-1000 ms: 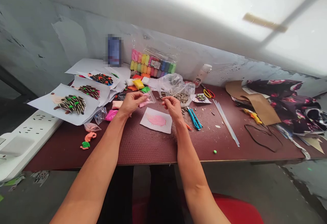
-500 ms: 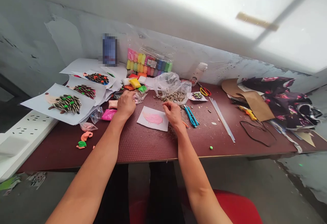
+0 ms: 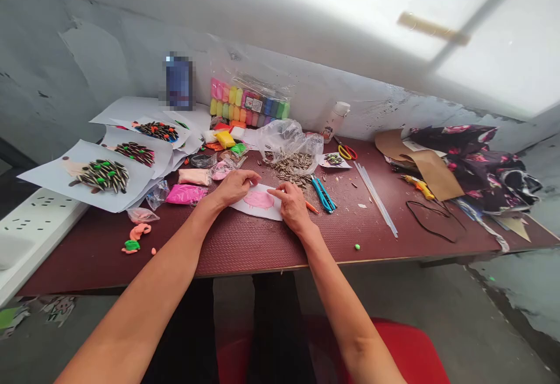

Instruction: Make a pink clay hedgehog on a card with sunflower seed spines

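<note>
On the maroon table (image 3: 254, 248), in the head view, a small white card (image 3: 274, 215) lay flat between the two hands, a layer of pink clay (image 3: 260, 199) spread over its middle. The left hand (image 3: 236, 188) rested at the card's upper left corner, fingers loosely bent; whether they pinched anything could not be told. The right hand (image 3: 294, 204) lay over the card's right edge, half open, its forefinger stretched toward the clay; nothing showed in its grasp, though its palm was hidden.

The card looked light and thin, likely to slide or curl if pushed from one side, so its bare white margins seemed the best place to hold it. The clay was probably soft and a little tacky, easily dented by a fingertip, and called for light, flat pressure.

Just beyond, striped seeds (image 3: 292, 165) spilled from a clear plastic bag (image 3: 284, 133), small, hard and probably slippery, better pinched singly. A blue cutter (image 3: 324, 194) lay near the right hand.
</note>
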A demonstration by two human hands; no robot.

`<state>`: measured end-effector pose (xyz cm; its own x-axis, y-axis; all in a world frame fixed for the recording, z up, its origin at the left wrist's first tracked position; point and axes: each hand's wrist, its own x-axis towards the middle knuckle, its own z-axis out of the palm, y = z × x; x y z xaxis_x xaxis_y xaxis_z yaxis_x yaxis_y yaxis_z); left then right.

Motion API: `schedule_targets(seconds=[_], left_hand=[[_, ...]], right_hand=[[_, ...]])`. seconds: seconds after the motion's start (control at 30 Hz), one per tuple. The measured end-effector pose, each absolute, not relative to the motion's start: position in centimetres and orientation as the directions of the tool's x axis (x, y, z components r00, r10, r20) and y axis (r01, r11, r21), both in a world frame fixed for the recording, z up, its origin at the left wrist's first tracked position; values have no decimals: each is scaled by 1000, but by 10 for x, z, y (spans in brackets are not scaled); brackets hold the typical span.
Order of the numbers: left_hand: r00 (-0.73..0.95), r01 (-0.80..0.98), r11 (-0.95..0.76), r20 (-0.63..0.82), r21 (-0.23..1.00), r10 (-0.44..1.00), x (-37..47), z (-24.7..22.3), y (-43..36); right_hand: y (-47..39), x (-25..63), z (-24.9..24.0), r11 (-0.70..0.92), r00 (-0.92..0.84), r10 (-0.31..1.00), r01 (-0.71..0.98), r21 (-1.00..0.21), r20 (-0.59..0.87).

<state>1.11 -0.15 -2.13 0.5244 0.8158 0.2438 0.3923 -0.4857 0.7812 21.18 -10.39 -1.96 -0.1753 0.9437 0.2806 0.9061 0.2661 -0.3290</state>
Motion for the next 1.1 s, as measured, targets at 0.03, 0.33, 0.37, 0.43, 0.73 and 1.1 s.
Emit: schedule_targets(seconds=[0.03, 0.33, 0.37, 0.43, 0.73, 1.1], left_hand=[[529, 394, -488, 242, 779, 813, 12, -22, -2], [537, 426, -512, 247, 746, 806, 9, -28, 4], [538, 430, -509, 241, 746, 808, 9, -29, 5], [538, 436, -501, 230, 748, 811, 9, -30, 5], [568, 467, -544, 235, 697, 789, 9, -32, 7], [599, 525, -570, 202, 632, 775, 8, -28, 6]], right_hand=[[-103, 211, -19, 267, -183, 945, 910, -316, 273], [-104, 209, -18, 283, -228, 945, 929, -239, 234], [-105, 209, -18, 284, -227, 944, 929, -239, 240], [-108, 211, -18, 284, -218, 939, 926, -247, 264], [-120, 217, -18, 261, -205, 940, 947, -189, 273], [-134, 214, -12, 233, -200, 949, 966, -114, 245]])
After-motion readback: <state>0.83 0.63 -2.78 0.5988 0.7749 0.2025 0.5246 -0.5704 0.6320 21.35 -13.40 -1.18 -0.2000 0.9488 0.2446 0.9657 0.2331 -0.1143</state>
